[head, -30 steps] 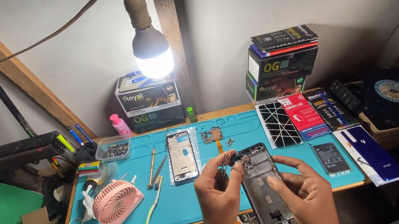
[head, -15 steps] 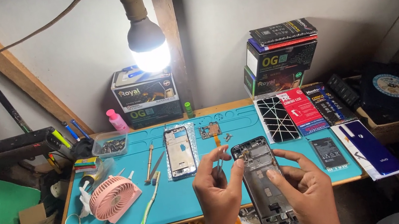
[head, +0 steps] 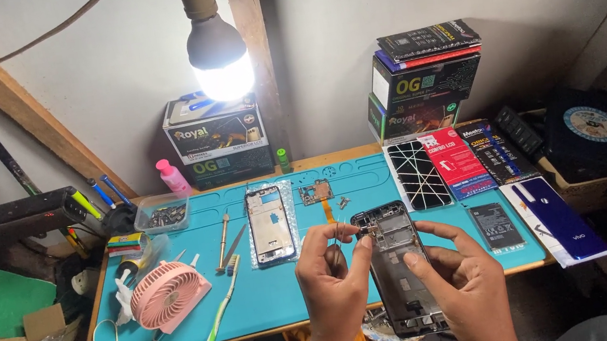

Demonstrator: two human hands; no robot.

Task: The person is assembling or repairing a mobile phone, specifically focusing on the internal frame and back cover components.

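Head view, looking down on a blue work mat point(head: 183, 333) under a bright bulb point(head: 221, 66), with a pink handheld fan point(head: 166, 295), a second phone frame point(head: 269, 225) and a green toothbrush point(head: 218, 319) lying on it. The right hand point(head: 470, 294) cradles an opened phone chassis point(head: 403, 272) over the mat's near edge, fingers loosely curled beneath and thumb on top. The left hand point(head: 332, 282) pinches a tiny part point(head: 338, 231) at the chassis's top corner; a slipped pinch could drop it off the table edge.
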